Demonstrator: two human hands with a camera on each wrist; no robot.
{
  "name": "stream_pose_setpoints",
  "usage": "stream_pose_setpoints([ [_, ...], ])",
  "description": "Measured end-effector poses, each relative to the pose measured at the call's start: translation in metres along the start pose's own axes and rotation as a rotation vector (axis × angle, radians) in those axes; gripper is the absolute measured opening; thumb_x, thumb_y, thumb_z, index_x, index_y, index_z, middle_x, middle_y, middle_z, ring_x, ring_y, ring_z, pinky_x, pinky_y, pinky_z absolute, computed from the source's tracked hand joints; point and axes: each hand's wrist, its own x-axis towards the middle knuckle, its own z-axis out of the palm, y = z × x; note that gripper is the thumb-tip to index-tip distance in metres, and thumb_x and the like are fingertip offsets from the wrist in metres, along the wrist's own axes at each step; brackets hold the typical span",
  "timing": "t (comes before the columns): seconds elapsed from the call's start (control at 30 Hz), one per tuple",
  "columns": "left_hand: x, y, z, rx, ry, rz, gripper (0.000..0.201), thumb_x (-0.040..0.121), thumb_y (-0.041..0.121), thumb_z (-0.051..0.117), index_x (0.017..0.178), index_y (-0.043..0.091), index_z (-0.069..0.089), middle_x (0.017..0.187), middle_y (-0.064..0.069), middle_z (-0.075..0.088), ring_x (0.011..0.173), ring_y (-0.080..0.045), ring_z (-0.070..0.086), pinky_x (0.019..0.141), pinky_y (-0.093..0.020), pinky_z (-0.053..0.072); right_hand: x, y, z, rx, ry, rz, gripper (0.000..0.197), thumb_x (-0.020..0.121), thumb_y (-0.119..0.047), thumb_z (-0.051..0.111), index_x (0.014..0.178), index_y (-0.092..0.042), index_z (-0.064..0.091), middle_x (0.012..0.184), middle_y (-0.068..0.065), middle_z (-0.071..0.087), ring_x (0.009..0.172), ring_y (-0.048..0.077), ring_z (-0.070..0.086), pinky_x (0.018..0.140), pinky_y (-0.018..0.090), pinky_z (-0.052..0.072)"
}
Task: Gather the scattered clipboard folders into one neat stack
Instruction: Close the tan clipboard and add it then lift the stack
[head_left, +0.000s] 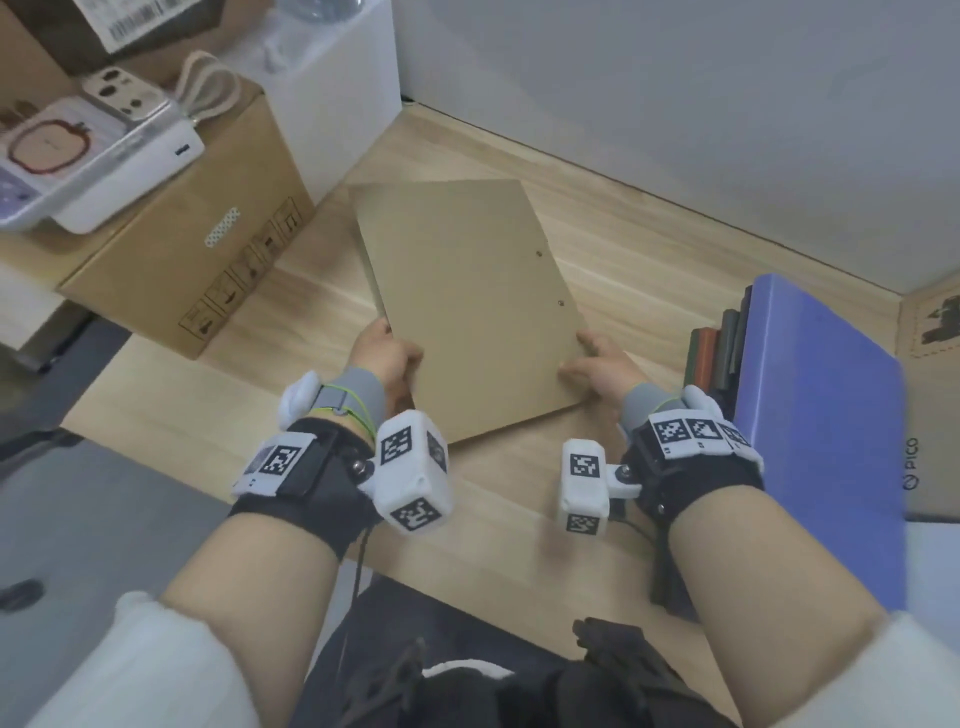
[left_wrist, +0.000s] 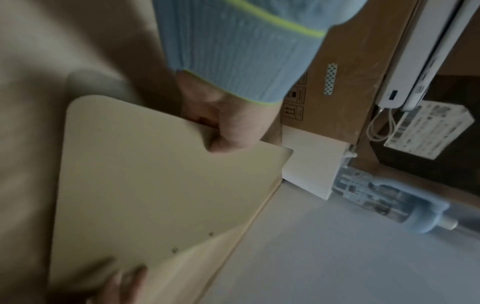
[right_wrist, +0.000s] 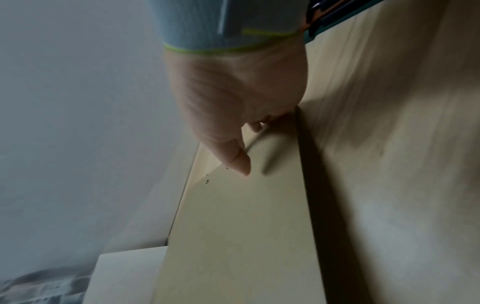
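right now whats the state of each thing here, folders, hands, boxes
clipboard folder: closed, held above the wooden table, tilted
left hand: grips the folder's left edge
right hand: grips the folder's right edge near the corner
cardboard box: closed, sits on the table at left
purple binder: closed, at right beside standing books

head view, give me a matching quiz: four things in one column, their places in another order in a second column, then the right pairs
Things:
1. tan folder
2. blue binder
3. cardboard box
4. white device

Places:
A. on top of the cardboard box
B. at the desk's right edge
C. held between left hand and right hand
D. left of the folder, on the desk

Pairs: 1-C, 2-B, 3-D, 4-A
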Motion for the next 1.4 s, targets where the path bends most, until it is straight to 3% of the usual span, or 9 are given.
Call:
stream_pose_setpoints([
  [0.2, 0.003, -0.018, 0.006, 0.853, 0.092, 0.045, 0.04, 0.082, 0.016, 0.059, 0.117, -0.004, 0.057, 0.143, -0.021, 0.035, 0.128, -0.038, 0.04, 0.105, -0.03, 0.034, -0.001, 0.013, 0.01, -0.031, 0.09, 0.04, 0.067, 0.075, -0.011, 0.062, 0.138, -0.02, 0.042, 0.147, 0.005, 0.04, 0.134, 0.025, 0.039, 0.113, 0.037, 0.031],
  [0.4, -0.006, -0.007, 0.022, 0.951, 0.0, -0.028, 0.047, 0.083, 0.03, 0.056, 0.121, 0.004, 0.057, 0.142, -0.017, 0.032, 0.13, -0.039, 0.034, 0.106, -0.033, 0.031, -0.02, -0.004, -0.006, 0.369, 0.103, 0.103, 0.029, 0.086, 0.001, 0.054, 0.112, -0.013, 0.054, 0.09, 0.004, 0.064, 0.084, 0.022, 0.054, 0.053, 0.007, 0.043],
  [0.5, -0.014, 0.008, 0.035, 0.94, -0.129, -0.033, 0.073, 0.076, 0.05, 0.058, 0.134, 0.007, 0.047, 0.148, -0.016, 0.036, 0.14, -0.035, 0.027, 0.116, -0.036, 0.025, -0.034, -0.019, -0.013, 0.446, 0.018, 0.046, 0.021, 0.086, 0.004, 0.05, 0.082, -0.015, 0.058, 0.05, -0.004, 0.066, 0.058, 0.018, 0.059, 0.042, 0.013, 0.048],
  [0.63, -0.03, 0.04, 0.056, 0.441, -0.287, -0.051, 0.083, 0.076, 0.051, 0.065, 0.144, 0.014, 0.035, 0.147, -0.003, 0.045, 0.136, -0.021, 0.042, 0.106, -0.035, 0.034, -0.055, -0.053, -0.021, 0.44, -0.069, -0.153, 0.022, 0.084, 0.004, 0.053, 0.081, -0.015, 0.062, 0.067, 0.001, 0.067, 0.052, 0.01, 0.062, 0.056, 0.022, 0.054],
  [0.7, -0.043, 0.064, 0.063, 0.239, -0.427, -0.077, 0.043, 0.087, 0.046, 0.055, 0.115, 0.014, 0.061, 0.094, 0.0, 0.077, 0.085, -0.01, 0.074, 0.069, -0.021, 0.053, -0.069, -0.072, -0.026, 0.454, -0.105, -0.266, 0.024, 0.082, 0.005, 0.054, 0.082, -0.017, 0.063, 0.063, -0.005, 0.069, 0.052, 0.006, 0.063, 0.057, 0.018, 0.053],
  [0.77, -0.061, 0.091, 0.066, 0.13, -0.595, -0.073, 0.039, 0.091, 0.049, 0.045, 0.087, 0.017, 0.066, 0.058, 0.001, 0.072, 0.049, -0.011, 0.069, 0.042, -0.02, 0.051, -0.083, -0.088, -0.031, 0.426, -0.144, -0.374, 0.027, 0.074, 0.005, 0.061, 0.085, -0.019, 0.065, 0.06, -0.011, 0.069, 0.055, 0.001, 0.063, 0.057, 0.014, 0.052],
  [1.03, -0.073, 0.118, 0.093, 0.001, -0.549, 0.176, 0.013, 0.069, 0.0, 0.045, 0.066, 0.011, 0.041, 0.055, -0.006, 0.046, 0.048, -0.018, 0.05, 0.045, -0.017, 0.045, -0.116, -0.103, -0.05, 0.167, -0.062, -0.55, 0.039, 0.076, -0.002, 0.071, 0.113, -0.013, 0.065, 0.1, 0.001, 0.067, 0.082, 0.001, 0.061, 0.08, 0.011, 0.048],
  [1.27, -0.09, 0.109, 0.143, 0.055, -0.767, 0.054, 0.023, 0.079, -0.005, 0.03, 0.063, 0.007, 0.04, 0.065, -0.011, 0.053, 0.05, -0.023, 0.059, 0.054, -0.022, 0.054, -0.11, -0.06, -0.117, 0.1, 0.394, -0.487, 0.045, 0.085, -0.007, 0.061, 0.128, -0.018, 0.054, 0.138, -0.002, 0.039, 0.12, 0.0, 0.04, 0.086, -0.008, 0.025],
  [1.4, -0.096, 0.08, 0.176, 0.123, -0.852, -0.059, 0.012, 0.084, 0.01, 0.05, 0.083, 0.005, 0.062, 0.073, -0.01, 0.067, 0.064, -0.024, 0.066, 0.066, -0.03, 0.058, -0.104, -0.012, -0.153, 0.055, 0.548, -0.239, 0.064, 0.084, -0.025, 0.064, 0.142, -0.028, 0.037, 0.158, -0.001, 0.013, 0.145, 0.013, 0.019, 0.114, 0.022, 0.017],
])
